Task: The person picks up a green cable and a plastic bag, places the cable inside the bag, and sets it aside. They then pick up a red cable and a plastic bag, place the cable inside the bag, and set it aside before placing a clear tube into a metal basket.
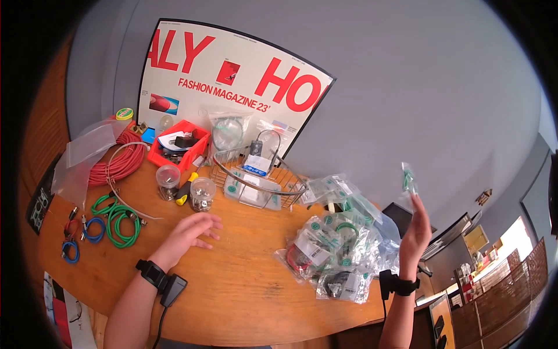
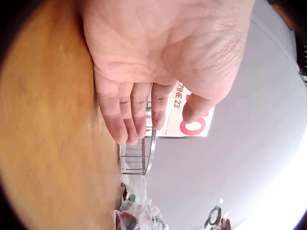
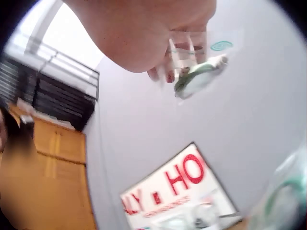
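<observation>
Raised at the right of the head view, my right hand (image 1: 415, 230) pinches a small clear plastic bag with a green cable (image 1: 409, 179) inside. The right wrist view shows the bagged green cable (image 3: 199, 76) hanging from the fingers against the grey wall. My left hand (image 1: 189, 235) is low over the wooden table, palm facing inward, fingers relaxed and holding nothing. In the left wrist view its fingers (image 2: 127, 112) overlap the wire basket. Below the right hand lies a pile of clear bags (image 1: 343, 232) with green, red and black cables.
A wire basket (image 1: 256, 180) with bagged items stands mid-table, beside a red bin (image 1: 180, 142). Two clear jars (image 1: 202, 195) and a yellow-black screwdriver (image 1: 186, 189) sit nearby. Red coiled cable (image 1: 122, 160), green cables (image 1: 122, 227) and blue cables (image 1: 93, 230) lie at left. A poster (image 1: 232, 75) leans behind.
</observation>
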The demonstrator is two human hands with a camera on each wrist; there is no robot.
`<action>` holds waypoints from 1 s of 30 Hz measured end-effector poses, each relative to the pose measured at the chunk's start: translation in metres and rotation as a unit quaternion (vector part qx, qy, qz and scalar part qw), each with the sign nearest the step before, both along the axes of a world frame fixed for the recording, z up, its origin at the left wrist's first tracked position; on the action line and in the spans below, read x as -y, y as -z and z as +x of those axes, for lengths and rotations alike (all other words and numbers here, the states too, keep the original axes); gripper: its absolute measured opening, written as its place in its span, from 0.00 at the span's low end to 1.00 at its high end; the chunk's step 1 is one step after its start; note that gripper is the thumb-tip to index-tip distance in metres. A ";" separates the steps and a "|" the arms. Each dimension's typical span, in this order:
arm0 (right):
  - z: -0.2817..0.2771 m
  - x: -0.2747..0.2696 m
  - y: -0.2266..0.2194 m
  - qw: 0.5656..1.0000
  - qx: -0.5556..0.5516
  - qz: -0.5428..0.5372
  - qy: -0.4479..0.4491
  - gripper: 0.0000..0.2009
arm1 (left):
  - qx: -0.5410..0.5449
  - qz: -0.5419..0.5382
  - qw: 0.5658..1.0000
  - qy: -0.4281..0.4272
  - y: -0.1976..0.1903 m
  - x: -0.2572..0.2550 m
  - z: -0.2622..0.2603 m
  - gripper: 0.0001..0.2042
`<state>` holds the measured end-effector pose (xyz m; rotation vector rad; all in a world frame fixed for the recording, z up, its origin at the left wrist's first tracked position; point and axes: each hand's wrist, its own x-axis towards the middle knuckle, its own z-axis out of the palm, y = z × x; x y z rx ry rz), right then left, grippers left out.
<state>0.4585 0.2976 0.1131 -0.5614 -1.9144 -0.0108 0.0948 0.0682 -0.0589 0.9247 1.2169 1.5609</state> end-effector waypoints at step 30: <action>-0.164 -0.007 0.042 0.927 0.325 -0.156 -0.108 0.17 | 0.037 0.038 0.998 0.031 0.036 -0.019 -0.009 0.17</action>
